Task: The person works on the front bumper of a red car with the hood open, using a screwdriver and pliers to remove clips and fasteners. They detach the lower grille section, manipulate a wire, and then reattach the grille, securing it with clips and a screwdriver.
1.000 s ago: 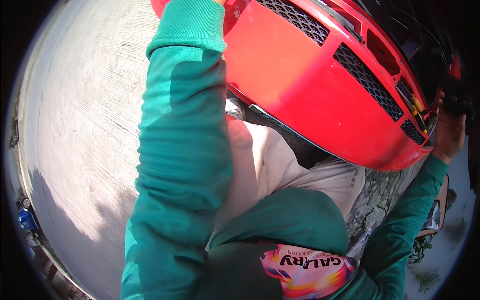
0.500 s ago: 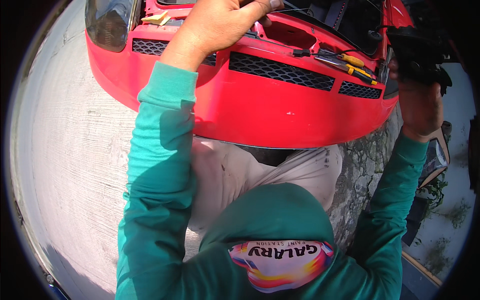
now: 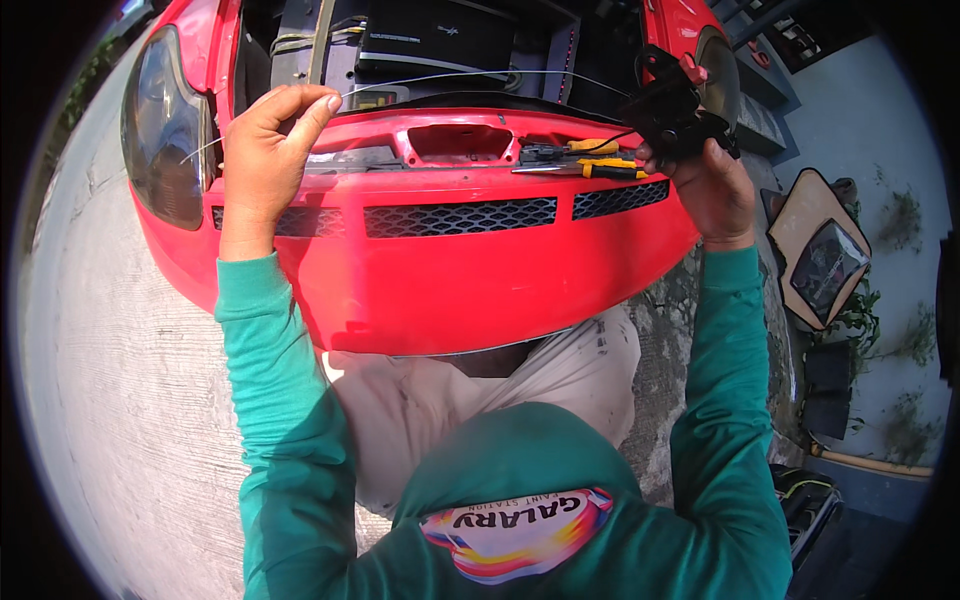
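Note:
My left hand pinches a thin pale wire between thumb and fingertips, with a short end of it poking out past the hand toward the headlight. From there the wire arcs across the open front compartment of a red car to a black metal latch-like bracket. That bracket is held up by my right hand, whose thumb and fingers grip its lower edge. Whether the wire is fastened to the bracket cannot be made out. Below the bracket, a yellow-and-black screwdriver lies on the car's front edge beside another yellow-handled tool.
The red bumper with mesh grilles spans in front of my knees. A dark headlight is at the left. Inside the compartment sits a flat black box. Potted plants and a tan-edged panel stand along the wall at right.
My view has shifted, showing more of the compartment. My left hand is now farther left, with the wire drawn out across the car. My right hand, still holding the bracket, appears closer to the middle.

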A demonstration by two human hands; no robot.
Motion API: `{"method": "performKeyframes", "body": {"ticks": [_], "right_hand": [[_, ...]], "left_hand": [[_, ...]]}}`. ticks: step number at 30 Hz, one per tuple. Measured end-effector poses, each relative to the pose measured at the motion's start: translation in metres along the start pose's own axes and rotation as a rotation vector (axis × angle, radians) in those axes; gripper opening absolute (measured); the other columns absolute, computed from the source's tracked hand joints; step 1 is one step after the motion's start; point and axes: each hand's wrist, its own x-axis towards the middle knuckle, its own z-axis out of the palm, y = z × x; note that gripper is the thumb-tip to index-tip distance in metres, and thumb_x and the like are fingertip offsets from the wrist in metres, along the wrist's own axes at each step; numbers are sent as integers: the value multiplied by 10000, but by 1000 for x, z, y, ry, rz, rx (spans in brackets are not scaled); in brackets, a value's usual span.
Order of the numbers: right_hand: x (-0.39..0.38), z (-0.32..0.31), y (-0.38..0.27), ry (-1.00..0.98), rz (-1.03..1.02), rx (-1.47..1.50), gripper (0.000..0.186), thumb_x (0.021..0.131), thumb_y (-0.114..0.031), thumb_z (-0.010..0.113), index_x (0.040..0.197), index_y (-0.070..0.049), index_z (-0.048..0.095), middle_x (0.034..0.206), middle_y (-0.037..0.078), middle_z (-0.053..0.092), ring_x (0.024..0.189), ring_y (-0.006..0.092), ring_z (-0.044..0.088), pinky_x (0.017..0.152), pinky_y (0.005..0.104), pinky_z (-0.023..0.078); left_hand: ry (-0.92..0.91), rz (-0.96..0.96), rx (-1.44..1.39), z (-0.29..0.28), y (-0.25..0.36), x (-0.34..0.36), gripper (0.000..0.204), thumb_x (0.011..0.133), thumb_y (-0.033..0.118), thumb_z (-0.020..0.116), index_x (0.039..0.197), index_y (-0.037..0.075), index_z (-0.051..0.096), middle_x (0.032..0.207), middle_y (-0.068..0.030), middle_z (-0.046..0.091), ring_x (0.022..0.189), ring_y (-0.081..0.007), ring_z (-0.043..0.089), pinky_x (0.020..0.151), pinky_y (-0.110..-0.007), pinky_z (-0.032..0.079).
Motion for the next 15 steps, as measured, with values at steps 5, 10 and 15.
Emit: {"method": "performKeyframes", "body": {"ticks": [5,10,15], "right_hand": [[12,-2,8,-3,92,-109,725,1026,-334,704,1595,42,457,1346,221,702,1110,344,765,919,415,631],[11,17,18,-9,219,-277,798,905,-327,822,1571,17,549,1388,183,703,1072,281,775,969,365,625],[5,39,29,-71,207,-261,728,931,-242,820,1571,-5,567,1306,141,745,1103,232,751,1019,357,587]], "left_hand": [[32,-27,139,3,6,1,160,975,171,800,1059,37,822,944,-95,774,867,-196,737,810,-318,569],[45,-6,179,1,7,2,147,982,141,805,1056,15,813,887,-68,750,805,-121,700,748,-274,543],[47,-45,195,-2,13,4,146,971,167,788,1039,40,807,951,-106,775,873,-246,752,801,-360,576]]}}
